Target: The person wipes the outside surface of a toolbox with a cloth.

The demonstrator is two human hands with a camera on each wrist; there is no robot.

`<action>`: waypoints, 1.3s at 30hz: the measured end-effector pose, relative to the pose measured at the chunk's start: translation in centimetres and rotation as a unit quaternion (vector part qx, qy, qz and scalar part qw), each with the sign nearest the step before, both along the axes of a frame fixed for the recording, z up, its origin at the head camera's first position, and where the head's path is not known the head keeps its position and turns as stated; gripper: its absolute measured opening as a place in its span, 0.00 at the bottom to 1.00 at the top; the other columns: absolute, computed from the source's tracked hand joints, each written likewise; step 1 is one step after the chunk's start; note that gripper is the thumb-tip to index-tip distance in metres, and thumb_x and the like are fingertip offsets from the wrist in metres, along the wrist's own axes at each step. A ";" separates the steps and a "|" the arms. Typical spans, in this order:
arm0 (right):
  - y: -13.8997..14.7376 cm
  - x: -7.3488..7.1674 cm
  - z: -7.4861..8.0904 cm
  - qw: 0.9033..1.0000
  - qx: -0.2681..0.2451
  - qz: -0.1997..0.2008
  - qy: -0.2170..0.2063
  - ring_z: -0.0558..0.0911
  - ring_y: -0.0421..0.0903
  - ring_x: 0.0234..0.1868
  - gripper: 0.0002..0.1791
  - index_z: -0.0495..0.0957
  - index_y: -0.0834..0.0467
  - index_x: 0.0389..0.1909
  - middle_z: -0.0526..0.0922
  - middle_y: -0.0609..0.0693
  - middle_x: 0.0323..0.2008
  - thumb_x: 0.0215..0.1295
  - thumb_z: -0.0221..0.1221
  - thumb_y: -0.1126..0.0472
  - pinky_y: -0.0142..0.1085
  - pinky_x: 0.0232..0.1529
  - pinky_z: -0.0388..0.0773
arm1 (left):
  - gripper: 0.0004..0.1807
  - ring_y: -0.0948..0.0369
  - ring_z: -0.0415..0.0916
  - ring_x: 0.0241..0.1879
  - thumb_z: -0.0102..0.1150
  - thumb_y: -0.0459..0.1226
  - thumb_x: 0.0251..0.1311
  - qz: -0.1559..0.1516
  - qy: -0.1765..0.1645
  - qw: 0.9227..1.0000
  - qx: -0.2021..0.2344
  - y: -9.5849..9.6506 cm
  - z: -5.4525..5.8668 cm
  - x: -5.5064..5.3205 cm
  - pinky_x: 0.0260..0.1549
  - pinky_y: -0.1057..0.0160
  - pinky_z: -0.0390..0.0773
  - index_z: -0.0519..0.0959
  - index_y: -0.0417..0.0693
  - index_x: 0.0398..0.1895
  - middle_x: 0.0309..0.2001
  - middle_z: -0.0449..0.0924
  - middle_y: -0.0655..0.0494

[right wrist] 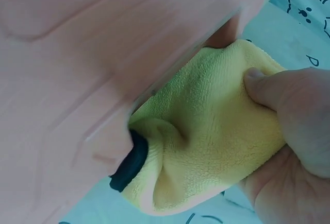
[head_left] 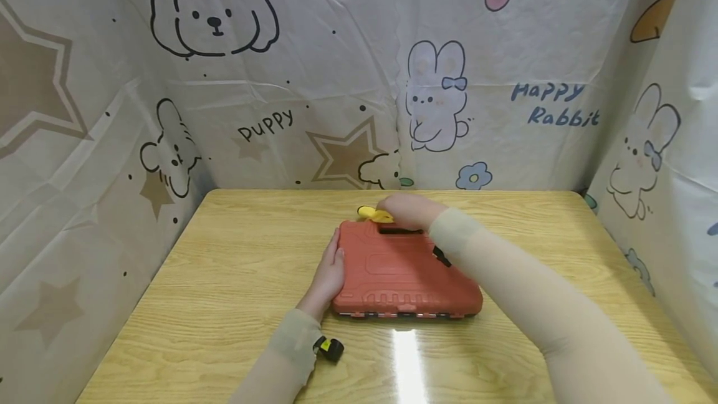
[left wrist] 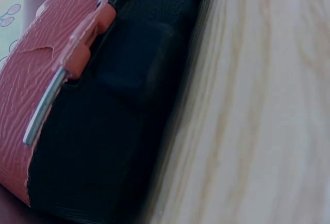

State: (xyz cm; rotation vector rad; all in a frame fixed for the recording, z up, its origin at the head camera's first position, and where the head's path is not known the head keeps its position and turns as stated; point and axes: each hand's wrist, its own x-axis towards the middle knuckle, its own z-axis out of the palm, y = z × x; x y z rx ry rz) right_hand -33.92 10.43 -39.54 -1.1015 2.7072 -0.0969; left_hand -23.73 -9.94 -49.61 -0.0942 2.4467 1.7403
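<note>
A red case [head_left: 392,267] lies on the table, with a dark lower half [left wrist: 113,147] in the left wrist view. My left hand [head_left: 326,276] rests along its left side, fingers straight against the edge. At the far side, my right hand [head_left: 412,211] reaches over by the black handle slot [head_left: 401,230] and pinches a yellow cloth [right wrist: 206,126]. In the right wrist view, my right thumb presses on the cloth, which lies against the case's edge. A black strip [right wrist: 130,163] shows at one end of the cloth.
The wood-grain table [head_left: 247,254] carries the case near its middle. A printed curtain [head_left: 336,80] with cartoon animals hangs behind and on both sides. A metal pin [left wrist: 44,108] and red hinge parts show on the case's side.
</note>
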 end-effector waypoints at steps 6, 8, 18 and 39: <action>1.4 0.0 -0.3 1.000 0.000 -0.020 -0.018 0.82 0.47 0.45 0.14 0.83 0.53 0.45 0.85 0.48 0.41 0.74 0.53 0.72 0.44 0.57 0.79 | 0.31 0.46 0.37 0.83 0.28 0.40 0.84 0.002 -0.015 1.000 0.008 0.1 0.2 0.1 0.80 0.40 0.41 0.42 0.55 0.85 0.85 0.41 0.47; 1.9 0.1 -0.2 1.000 0.000 -0.022 -0.016 0.81 0.46 0.44 0.14 0.83 0.53 0.44 0.85 0.47 0.40 0.74 0.53 0.72 0.43 0.56 0.80 | 0.31 0.46 0.37 0.83 0.28 0.40 0.84 0.002 -0.017 1.000 0.008 0.1 0.2 0.2 0.80 0.40 0.41 0.42 0.55 0.85 0.85 0.41 0.47; 4.9 0.5 -0.3 0.999 0.001 -0.044 -0.001 0.84 0.49 0.50 0.19 0.85 0.55 0.49 0.87 0.49 0.45 0.67 0.55 0.76 0.47 0.62 0.79 | 0.31 0.45 0.37 0.83 0.29 0.39 0.84 -0.003 -0.008 1.000 0.007 0.0 0.2 0.2 0.80 0.41 0.42 0.42 0.53 0.85 0.85 0.41 0.46; 10.8 1.6 -1.4 0.990 -0.054 -0.130 -0.020 0.82 0.55 0.59 0.18 0.82 0.59 0.58 0.85 0.56 0.55 0.77 0.49 0.70 0.54 0.68 0.75 | 0.31 0.45 0.37 0.83 0.28 0.40 0.84 0.002 -0.021 1.000 0.005 0.1 0.1 0.1 0.80 0.39 0.42 0.41 0.55 0.86 0.85 0.40 0.47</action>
